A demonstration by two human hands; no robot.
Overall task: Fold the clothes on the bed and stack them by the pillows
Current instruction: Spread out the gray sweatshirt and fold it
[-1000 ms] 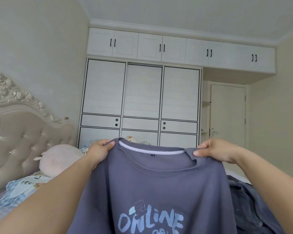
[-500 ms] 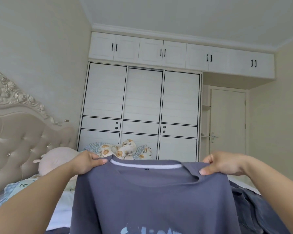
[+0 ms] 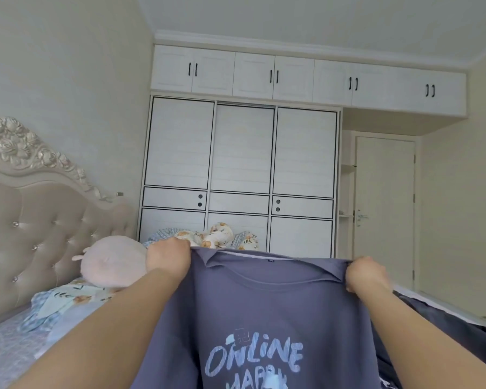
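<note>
Person holds a slate-blue cotton T-shirt with pale-blue "ONLINE" lettering [image 3: 264,318] up in front of the chest, printed side toward the camera; left hand [image 3: 167,258] is curled tight around the left shoulder seam beside the collar, right hand [image 3: 366,275] likewise bunches the right shoulder fabric, fingers closed over it, nothing else held; both grips sit wide at the shoulders so the shirt hangs flat and square, likely to shake it out before laying it down for folding. The shirt is in the air over the bed, lower hem out of frame, so contact with the mattress cannot be told.

Step judged: spreading the shirt; folding not yet begun, stack by the pillows not visible. A dark grey crumpled garment [image 3: 443,329] lies on the bed at right, probably next in line; pale-pink round plush cushion [image 3: 112,262] sits near the beige tufted headboard with carved floral trim [image 3: 40,214], marking the pillow end at left; light-blue patterned bedding [image 3: 65,299] below it; white sliding-door wardrobe [image 3: 242,169] and cream door [image 3: 385,209] beyond the bed.
</note>
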